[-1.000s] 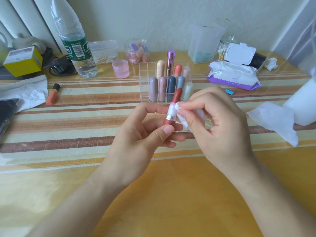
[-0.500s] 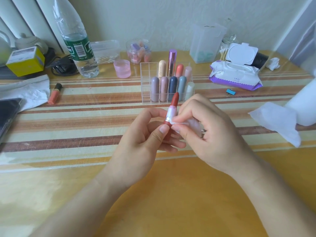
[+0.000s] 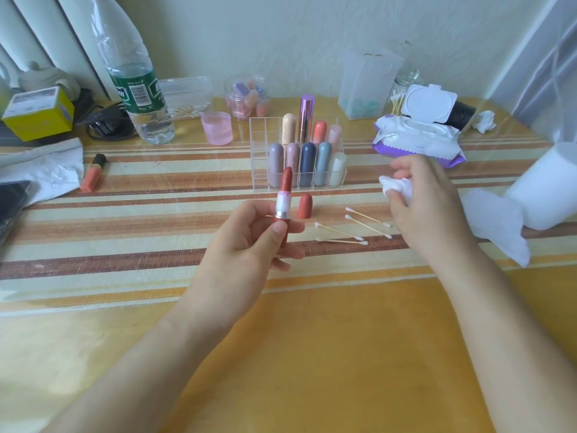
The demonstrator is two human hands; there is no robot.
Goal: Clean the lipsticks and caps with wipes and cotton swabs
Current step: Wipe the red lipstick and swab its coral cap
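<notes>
1. Head view, centre of the frame: the left hand [image 3: 249, 245] holds a red lipstick [image 3: 284, 195] upright and uncapped. The thumb in front and the fingers behind pinch its dark red base, so the grip is narrow and closed on the tube. The white collar and the red bullet stand clear above the fingers.
2. Right of centre: the right hand [image 3: 427, 207] has its fingers curled round a crumpled white wipe [image 3: 396, 187], so this grip is closed on the wipe. The hand is well apart from the lipstick.
3. A red cap [image 3: 305, 206] stands upright on the table [image 3: 312, 339], just right of the held lipstick.
4. Four cotton swabs [image 3: 352, 232] lie on the table between the two hands, below and right of the cap.
5. Upper centre: a clear organizer [image 3: 259, 151] holds capped lipsticks upright in two rows, just behind the cap.
6. Upper right: a wipes pack [image 3: 418, 142] lies with its lid flipped open. At the right edge a loose white sheet [image 3: 496, 226] lies beside a paper roll [image 3: 549, 189].
7. Upper left: a water bottle [image 3: 134, 89] stands near a pink jar [image 3: 217, 128] and a yellow box [image 3: 37, 114]. An orange tube [image 3: 92, 176] lies on the table at the left.
</notes>
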